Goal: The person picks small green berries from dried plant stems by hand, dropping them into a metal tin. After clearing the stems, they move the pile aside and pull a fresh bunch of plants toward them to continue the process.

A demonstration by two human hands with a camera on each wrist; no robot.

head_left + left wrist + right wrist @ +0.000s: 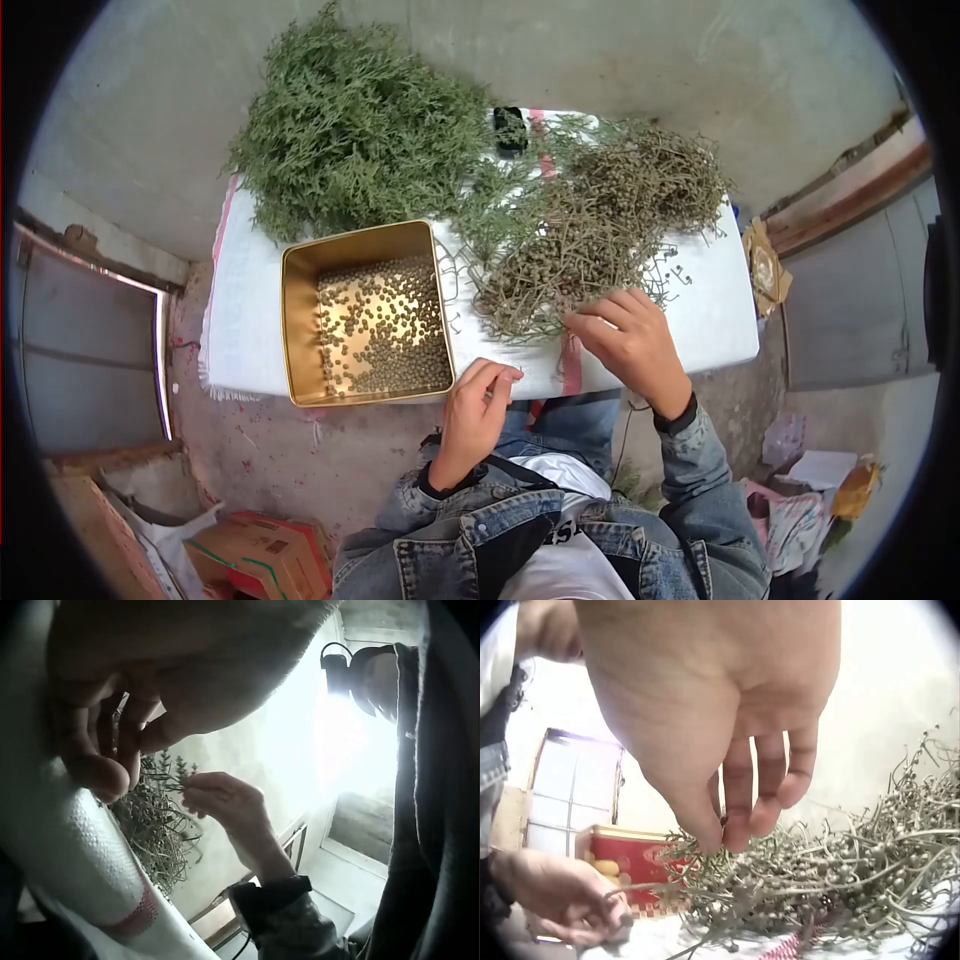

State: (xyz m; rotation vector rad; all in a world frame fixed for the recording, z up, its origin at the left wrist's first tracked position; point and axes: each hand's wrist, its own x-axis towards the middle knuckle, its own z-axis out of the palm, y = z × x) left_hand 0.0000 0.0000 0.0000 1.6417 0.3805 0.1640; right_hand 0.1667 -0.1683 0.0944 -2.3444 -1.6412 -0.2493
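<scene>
My left hand [476, 412] is over the table's front edge, just right of a gold-lined tin [287, 330] with many small round brown seed pods [400, 362] inside. Its fingers are curled, and a thin stem [115, 726] shows between them in the left wrist view. The right hand [632, 338] is at the near edge of a heap of dried stalks with round pods [570, 255]. In the right wrist view its thumb and forefinger meet on a small dark bit [724, 821], the end of a stem as far as it shows.
A big bundle of green feathery plants [350, 130] fills the back left of the white cloth [245, 330]. Behind the heap lies a black object [510, 132]. A cardboard box [255, 555] sits on the floor at lower left, and bags and cloths [800, 510] lie at lower right.
</scene>
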